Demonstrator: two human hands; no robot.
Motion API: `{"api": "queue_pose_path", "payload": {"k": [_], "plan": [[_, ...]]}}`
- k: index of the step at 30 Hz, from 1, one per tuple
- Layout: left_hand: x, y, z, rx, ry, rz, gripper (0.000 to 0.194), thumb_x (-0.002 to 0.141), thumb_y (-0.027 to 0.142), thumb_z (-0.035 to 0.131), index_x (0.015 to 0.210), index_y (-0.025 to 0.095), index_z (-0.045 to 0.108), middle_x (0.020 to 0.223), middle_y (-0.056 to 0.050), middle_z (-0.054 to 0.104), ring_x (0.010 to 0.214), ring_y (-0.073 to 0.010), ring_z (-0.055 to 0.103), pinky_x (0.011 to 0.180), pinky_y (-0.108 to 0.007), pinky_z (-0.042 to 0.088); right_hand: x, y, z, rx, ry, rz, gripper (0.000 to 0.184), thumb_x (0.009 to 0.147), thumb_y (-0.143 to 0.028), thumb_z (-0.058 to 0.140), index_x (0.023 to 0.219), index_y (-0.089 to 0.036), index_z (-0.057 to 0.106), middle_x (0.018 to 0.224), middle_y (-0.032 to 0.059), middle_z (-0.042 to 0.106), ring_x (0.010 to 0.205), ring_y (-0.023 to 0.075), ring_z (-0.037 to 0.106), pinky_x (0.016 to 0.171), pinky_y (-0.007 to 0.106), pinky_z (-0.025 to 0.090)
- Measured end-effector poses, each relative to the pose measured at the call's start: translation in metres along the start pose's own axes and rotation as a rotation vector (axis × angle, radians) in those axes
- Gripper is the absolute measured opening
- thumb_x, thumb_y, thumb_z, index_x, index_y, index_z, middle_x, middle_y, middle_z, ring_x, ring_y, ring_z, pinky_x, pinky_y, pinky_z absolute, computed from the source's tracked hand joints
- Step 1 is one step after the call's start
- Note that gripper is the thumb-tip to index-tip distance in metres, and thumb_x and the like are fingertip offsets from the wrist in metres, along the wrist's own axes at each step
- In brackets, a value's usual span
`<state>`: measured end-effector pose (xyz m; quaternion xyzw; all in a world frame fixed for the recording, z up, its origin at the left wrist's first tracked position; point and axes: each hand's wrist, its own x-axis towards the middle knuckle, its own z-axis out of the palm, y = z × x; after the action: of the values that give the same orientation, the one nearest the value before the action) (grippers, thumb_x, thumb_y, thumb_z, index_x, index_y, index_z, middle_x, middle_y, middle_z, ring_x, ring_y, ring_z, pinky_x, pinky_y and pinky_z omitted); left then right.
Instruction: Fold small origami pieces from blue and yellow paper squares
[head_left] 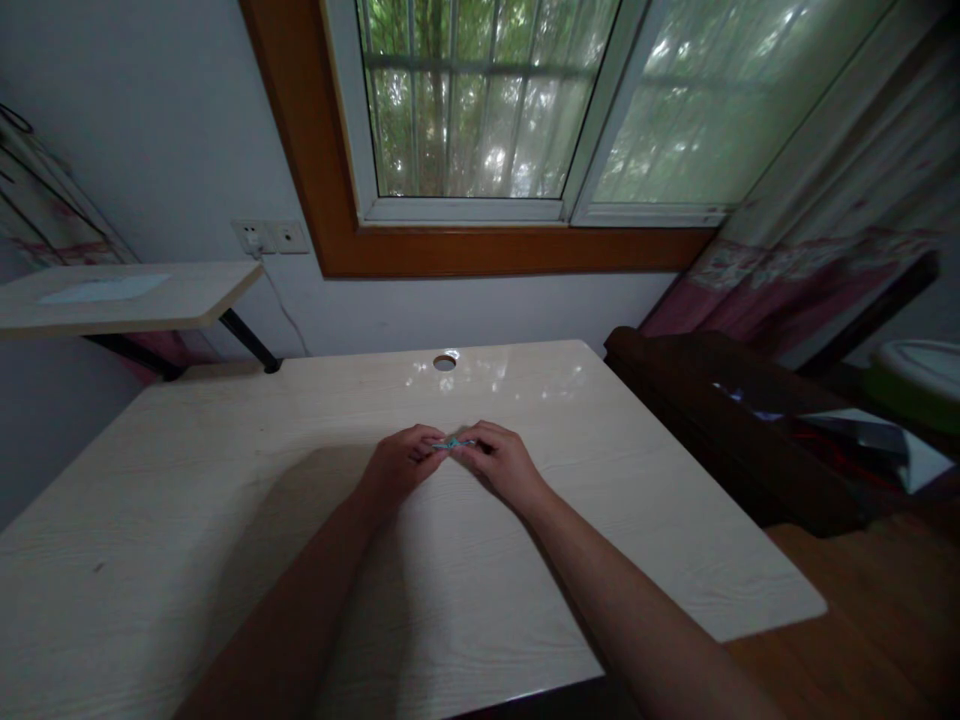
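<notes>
My left hand (401, 465) and my right hand (501, 462) meet over the middle of a pale wooden desk (187, 520). Both are closed in a pinch on a small teal object (452, 444) held between their fingertips. It is thin and too small to name. Both forearms reach in from the bottom edge of the view, resting low over the desk top.
A round cable hole (445, 362) sits near the desk's far edge. A small side table (120, 295) stands at the left, under a wall socket (270, 237). Dark wooden furniture (720, 420) with clutter stands at the right, below a curtain (825, 230). A window (480, 100) is ahead.
</notes>
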<state>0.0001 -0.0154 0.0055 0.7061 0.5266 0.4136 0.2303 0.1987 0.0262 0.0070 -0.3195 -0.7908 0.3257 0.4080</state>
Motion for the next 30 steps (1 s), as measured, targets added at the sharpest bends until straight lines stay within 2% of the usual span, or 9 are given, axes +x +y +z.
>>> {"api": "queue_pose_path", "payload": {"k": [5,15,22,30], "plan": [[0.0012,0.0012,-0.0019,0.072,-0.039,0.084,0.01,0.084,0.024,0.066,0.092,0.022,0.072,0.083,-0.002,0.071,0.071,-0.0134,0.068,0.065,-0.022,0.052,-0.0004,-0.0009,-0.0002,0.04,-0.024,0.009,0.019,0.087,-0.04,0.066,0.09,-0.023,0.075,0.08,0.0035,0.068,0.072,0.0158,0.06,0.066,0.027,0.044],[0.0004,-0.0023,-0.0005,0.119,-0.027,0.043,0.007,0.084,0.022,0.065,0.087,0.021,0.071,0.076,-0.002,0.072,0.068,-0.0141,0.067,0.064,-0.022,0.052,-0.0014,-0.0011,0.0006,0.085,-0.04,0.062,0.019,0.087,-0.039,0.066,0.089,-0.024,0.076,0.078,0.0026,0.067,0.063,0.0136,0.059,0.057,0.025,0.044],[-0.0016,0.0009,0.0045,0.187,0.015,0.065,0.003,0.076,0.018,0.069,0.073,0.017,0.068,0.067,0.0,0.069,0.06,-0.0124,0.063,0.059,-0.021,0.046,-0.0032,0.0001,0.0025,0.062,-0.022,0.028,0.019,0.086,-0.037,0.068,0.082,-0.019,0.073,0.071,0.0015,0.062,0.063,0.0126,0.056,0.058,0.023,0.041],[-0.0018,0.0027,0.0043,0.116,0.021,0.038,0.004,0.076,0.018,0.067,0.072,0.018,0.067,0.066,0.0,0.069,0.058,-0.0119,0.062,0.058,-0.02,0.047,-0.0031,-0.0003,0.0026,0.08,-0.02,0.024,0.015,0.087,-0.033,0.067,0.084,-0.02,0.073,0.073,0.0018,0.061,0.063,0.0125,0.055,0.058,0.023,0.042]]}}
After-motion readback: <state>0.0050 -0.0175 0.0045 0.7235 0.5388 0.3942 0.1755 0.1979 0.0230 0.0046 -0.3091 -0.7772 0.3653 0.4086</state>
